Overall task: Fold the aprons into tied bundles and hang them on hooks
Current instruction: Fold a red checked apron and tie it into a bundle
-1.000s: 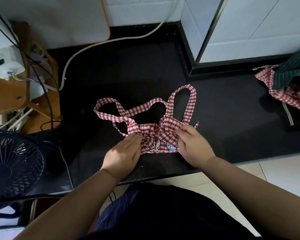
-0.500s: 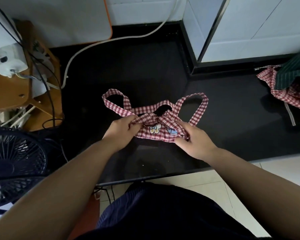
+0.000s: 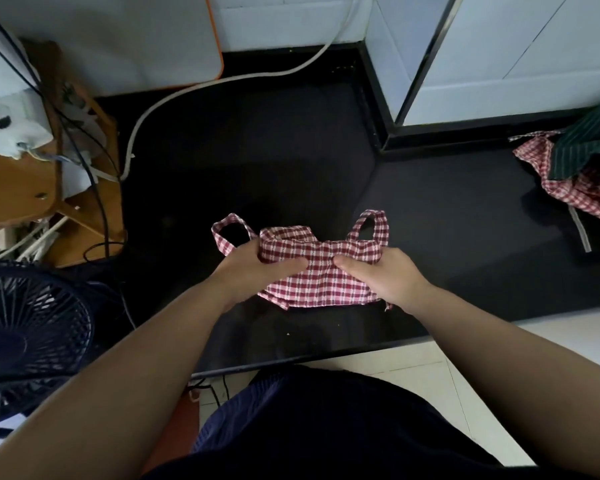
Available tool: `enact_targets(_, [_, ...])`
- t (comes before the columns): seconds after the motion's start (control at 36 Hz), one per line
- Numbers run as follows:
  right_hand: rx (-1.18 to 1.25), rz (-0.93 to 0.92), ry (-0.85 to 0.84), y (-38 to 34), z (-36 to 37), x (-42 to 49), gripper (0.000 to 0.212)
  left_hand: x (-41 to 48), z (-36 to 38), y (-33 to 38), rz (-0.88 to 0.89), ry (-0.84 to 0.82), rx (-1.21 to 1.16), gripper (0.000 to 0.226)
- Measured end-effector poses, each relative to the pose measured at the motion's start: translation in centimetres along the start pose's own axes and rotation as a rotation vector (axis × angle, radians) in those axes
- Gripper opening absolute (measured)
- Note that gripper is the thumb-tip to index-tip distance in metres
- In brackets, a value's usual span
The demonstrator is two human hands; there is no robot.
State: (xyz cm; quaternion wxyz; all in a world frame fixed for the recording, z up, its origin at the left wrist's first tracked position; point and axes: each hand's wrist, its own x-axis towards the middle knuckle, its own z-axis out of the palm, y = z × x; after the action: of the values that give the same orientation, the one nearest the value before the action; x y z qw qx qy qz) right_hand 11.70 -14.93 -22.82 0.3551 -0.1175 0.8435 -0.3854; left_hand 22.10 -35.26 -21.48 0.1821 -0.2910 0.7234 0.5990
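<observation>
**Black counter, checked bundle, a hand on each end**

Black counter (image 3: 430, 202) with white wall panels behind it, and the action sits near the front edge.

Head view, the only one: the red-and-white checked apron bundle (image 3: 319, 282) lies with its long axis running left to right, straight across the person's front. The left hand (image 3: 246, 271) grips the left end and the right hand (image 3: 388, 282) grips the right end, both about equally near. Each thumb lies on top of the cloth, pointing at the other, and the fingers are curled round the far side. One strap loop (image 3: 227, 233) sticks out past the left hand and another loop (image 3: 376, 225) stands up by the right. I can't tell whether the bundle rests on the counter or is held just off it.

My guess is that the next move turns on those loops, since they lie on the far side of the fingers. No hooks are in shot.

More aprons (image 3: 575, 181) sit in a heap well off to the right.

No brand, label or writing is readable anywhere.
</observation>
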Motion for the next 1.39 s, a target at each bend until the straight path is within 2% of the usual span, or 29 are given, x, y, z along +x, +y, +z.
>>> enact_targets(0.03, [-0.046,0.020,0.004,-0.2,0.0,0.1,0.060,-0.1,-0.1,-0.1,-0.009,0.001,0.046,0.043])
enact_targets(0.17, [-0.386,0.016,-0.045,-1.1,-1.0,0.1,0.070,-0.1,-0.4,-0.8,0.011,0.098,0.309,0.033])
enact_targets(0.33, [-0.277,0.058,-0.148,-1.2,-0.8,0.1,0.077,0.2,-0.7,-1.3,-0.044,0.068,0.341,0.046])
enact_targets(0.44, [-0.216,0.080,-0.099,-1.4,-0.8,0.4,0.092,0.4,-0.6,-1.2,-0.047,0.144,0.390,0.058])
enact_targets(0.56, [-0.174,0.110,-0.092,-1.7,-1.2,0.2,0.090,0.6,-0.9,-1.0,-0.074,0.156,0.353,0.085])
enact_targets(0.64, [-0.142,0.155,-0.061,-1.0,-1.2,0.6,0.099,0.7,-0.6,-1.0,-0.096,0.186,0.413,0.083])
enact_targets(0.67, [-0.132,0.182,-0.046,-0.8,-1.0,0.7,0.096,0.8,-0.3,-0.9,-0.114,0.201,0.445,0.082])
enact_targets(0.75, [-0.134,0.227,0.039,-0.8,-0.3,0.9,0.062,0.8,1.1,0.0,-0.137,0.277,0.611,0.077])
enact_targets(0.83, [-0.166,0.212,0.124,-1.6,0.4,1.0,0.059,0.7,2.4,0.7,-0.079,0.359,0.803,0.094])
enact_targets(0.92, [-0.162,0.190,0.083,-3.1,1.0,0.4,0.058,1.0,2.7,0.8,-0.094,0.401,0.826,0.087])
enact_targets(1.06, [-0.409,-0.009,-0.071,-5.3,1.4,-0.7,0.066,1.2,2.7,1.3,-0.109,0.336,0.791,0.058])
enact_targets(1.17, [-0.564,-0.078,-0.157,-6.6,1.5,-1.5,0.066,0.9,2.7,2.3,-0.192,0.280,0.895,0.053])
enact_targets(1.22, [-0.631,-0.093,-0.192,-6.7,1.6,-1.7,0.054,0.9,2.7,2.8,-0.168,0.237,0.962,0.052])
enact_targets(1.28, [-0.628,-0.007,-0.166,-6.6,1.7,-1.5,0.033,0.9,2.8,3.4,-0.113,0.153,0.952,0.048])
enact_targets(1.31, [-0.566,0.053,-0.119,-6.5,1.6,-1.3,0.033,0.9,2.8,3.6,-0.085,0.097,0.904,0.047])
enact_targets(1.36, [-0.634,0.065,-0.141,-6.6,1.4,-1.0,0.056,0.7,2.4,3.8,-0.036,-0.003,0.764,0.045])
enact_targets(1.39, [-0.663,0.053,-0.167,-6.5,1.4,-0.9,0.056,0.6,2.2,3.8,-0.022,-0.042,0.709,0.041])
